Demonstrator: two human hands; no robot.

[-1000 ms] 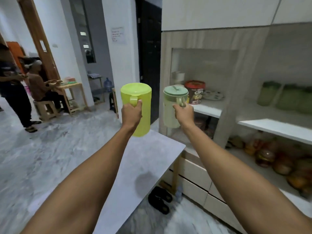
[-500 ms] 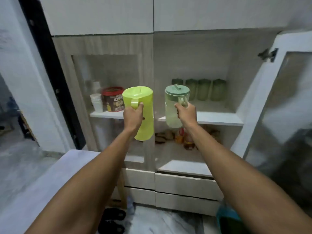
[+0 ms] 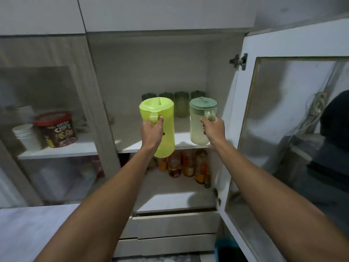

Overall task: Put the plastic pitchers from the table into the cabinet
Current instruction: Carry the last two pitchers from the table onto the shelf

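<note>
My left hand [image 3: 152, 132] grips the handle of a bright lime-green plastic pitcher [image 3: 165, 127], held upright in front of the shelf edge. My right hand [image 3: 214, 129] grips the handle of a pale translucent pitcher with a dark green lid [image 3: 198, 125]; whether its base touches the cabinet's white upper shelf [image 3: 130, 137] I cannot tell. Both pitchers are at the open cabinet compartment, in front of several green tumblers [image 3: 181, 104] at the shelf's back.
The cabinet door [image 3: 283, 129] with a glass panel stands open on the right. Bottles [image 3: 187, 165] fill the lower shelf. Behind glass on the left are a chocolate tin [image 3: 56, 129] and stacked white cups [image 3: 27, 137]. Drawers [image 3: 175, 225] lie below, the white table [image 3: 37, 233] at lower left.
The view turned from the room to face the cabinet and came closer. Both hands carried the pitchers forward up to the upper shelf.
</note>
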